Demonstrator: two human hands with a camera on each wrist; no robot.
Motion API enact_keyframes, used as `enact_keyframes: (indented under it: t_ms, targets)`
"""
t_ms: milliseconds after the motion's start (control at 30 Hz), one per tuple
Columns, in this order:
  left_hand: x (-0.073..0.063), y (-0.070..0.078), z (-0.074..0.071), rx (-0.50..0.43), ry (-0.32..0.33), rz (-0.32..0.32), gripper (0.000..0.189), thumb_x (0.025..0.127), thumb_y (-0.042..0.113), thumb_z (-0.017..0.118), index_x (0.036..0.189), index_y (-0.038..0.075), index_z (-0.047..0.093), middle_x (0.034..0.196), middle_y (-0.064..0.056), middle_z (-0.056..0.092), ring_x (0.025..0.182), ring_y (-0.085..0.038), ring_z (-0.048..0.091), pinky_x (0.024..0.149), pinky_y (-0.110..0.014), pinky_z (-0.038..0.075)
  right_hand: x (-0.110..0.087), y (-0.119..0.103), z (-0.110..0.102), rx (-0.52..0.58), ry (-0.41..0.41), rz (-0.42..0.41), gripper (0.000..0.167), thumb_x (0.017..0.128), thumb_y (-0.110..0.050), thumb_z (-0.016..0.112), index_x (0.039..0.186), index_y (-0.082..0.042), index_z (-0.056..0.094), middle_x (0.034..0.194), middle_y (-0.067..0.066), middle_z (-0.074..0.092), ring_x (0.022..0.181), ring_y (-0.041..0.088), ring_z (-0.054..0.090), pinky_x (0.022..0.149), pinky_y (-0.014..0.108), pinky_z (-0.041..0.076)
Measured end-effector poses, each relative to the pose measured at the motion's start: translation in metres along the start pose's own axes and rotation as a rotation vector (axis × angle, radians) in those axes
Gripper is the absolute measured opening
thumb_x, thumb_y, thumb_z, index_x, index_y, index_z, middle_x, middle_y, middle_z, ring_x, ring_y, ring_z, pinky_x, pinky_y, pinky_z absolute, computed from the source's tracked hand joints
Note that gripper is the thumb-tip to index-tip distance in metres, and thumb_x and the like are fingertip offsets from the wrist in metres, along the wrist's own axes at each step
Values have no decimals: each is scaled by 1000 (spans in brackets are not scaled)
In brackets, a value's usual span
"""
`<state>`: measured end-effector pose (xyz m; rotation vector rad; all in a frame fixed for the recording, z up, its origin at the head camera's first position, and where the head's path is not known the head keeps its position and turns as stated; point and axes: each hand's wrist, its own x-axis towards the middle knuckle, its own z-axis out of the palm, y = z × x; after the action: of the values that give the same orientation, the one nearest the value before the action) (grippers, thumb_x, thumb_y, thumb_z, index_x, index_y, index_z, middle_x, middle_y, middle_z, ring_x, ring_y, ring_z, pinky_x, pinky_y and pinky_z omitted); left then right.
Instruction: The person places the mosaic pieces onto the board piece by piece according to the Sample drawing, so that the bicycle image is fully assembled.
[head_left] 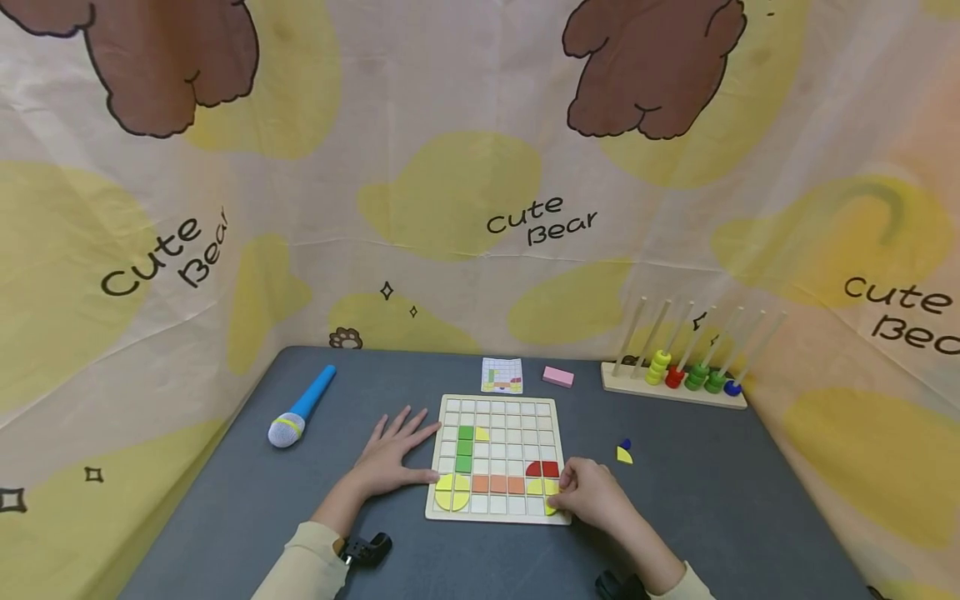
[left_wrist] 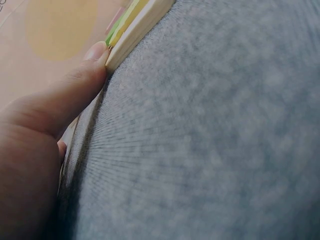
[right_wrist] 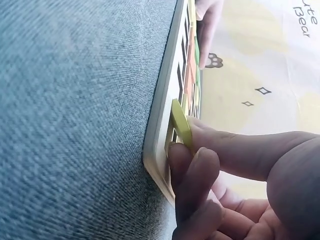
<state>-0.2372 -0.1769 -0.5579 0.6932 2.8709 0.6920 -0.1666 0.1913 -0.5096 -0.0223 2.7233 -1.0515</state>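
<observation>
A pale wooden grid board [head_left: 491, 406] lies on the dark table, with green, yellow, orange and red pieces set in some squares. My left hand [head_left: 392, 458] is spread flat at its left side, thumb and index finger touching the edge; the left wrist view shows the thumb [left_wrist: 82, 80] against the board's edge. At the board's lower right corner, my right hand [head_left: 596, 493] pinches a yellow piece [right_wrist: 181, 125] between thumb and fingers, tilted over the grid. In the head view those fingers partly cover this piece.
Right of the board lie a yellow quarter-round piece [head_left: 624, 455] and a dark blue piece [head_left: 626, 443]. Behind it are a pattern card [head_left: 501, 376] and a pink block [head_left: 558, 377]. A toy microphone [head_left: 302, 407] lies left; a peg counting stand [head_left: 673, 386] stands back right.
</observation>
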Motion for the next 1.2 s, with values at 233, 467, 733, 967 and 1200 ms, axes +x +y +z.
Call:
enact_keyframes:
  t_ms: [233, 467, 733, 967, 1200]
  targets:
    - [0, 0, 1, -6, 4, 1, 95, 80, 77, 64, 158, 34, 34, 169, 0, 20, 158, -33, 5, 123, -63, -2, 1, 4, -1, -39, -8, -12, 35, 72, -24, 91, 76, -12, 59, 62, 1, 54, 55, 16, 51, 49, 27, 36]
    - [0, -1, 1, -15, 11, 3, 95, 79, 77, 64, 158, 34, 34, 169, -1, 20, 158, -33, 5, 123, -63, -2, 1, 5, -11, -14, 17, 11, 29, 76, -25, 89, 78, -13, 63, 63, 1, 56, 57, 16, 52, 50, 27, 40]
    - [0, -2, 1, -8, 9, -2, 95, 79, 77, 65, 158, 34, 35, 169, -1, 21, 158, -33, 6, 122, -63, -1, 10, 17, -31, -13, 155, 53, 22, 82, -24, 85, 84, -10, 68, 66, 2, 58, 59, 17, 52, 53, 28, 40]
    - [0, -1, 1, -9, -12, -12, 95, 79, 77, 64, 159, 36, 32, 169, 0, 18, 158, -32, 3, 123, -61, -3, 15, 32, -52, -2, 190, 45, 24, 84, -22, 84, 93, -6, 69, 77, 3, 64, 67, 18, 54, 57, 29, 46]
    - [0, -3, 2, -9, 2, -7, 95, 79, 78, 64, 159, 36, 33, 169, 0, 19, 158, -32, 4, 123, -61, -3, 22, 50, -66, -86, 255, 42, 26, 86, -25, 82, 96, -5, 69, 83, 4, 67, 72, 19, 56, 60, 31, 47]
